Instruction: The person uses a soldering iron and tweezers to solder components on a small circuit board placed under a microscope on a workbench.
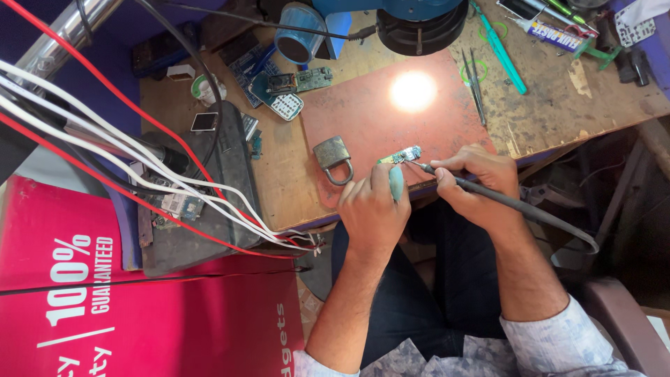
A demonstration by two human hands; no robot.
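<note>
Board: small circuit board point(403, 154) on red mat point(363, 119), counter edge.
Left hand point(373, 209): fingers pinching teal tool point(396, 183); steady the board.
Right hand point(474, 183): fingers wrapped round soldering iron point(488, 192); touch tip lightly.

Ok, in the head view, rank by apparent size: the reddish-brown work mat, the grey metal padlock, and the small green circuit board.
Largest to smallest, as they look in the head view:
1. Reddish-brown work mat
2. Grey metal padlock
3. Small green circuit board, by the soldering iron tip

All lie on one bench, so nearness hardly skews this.
</note>
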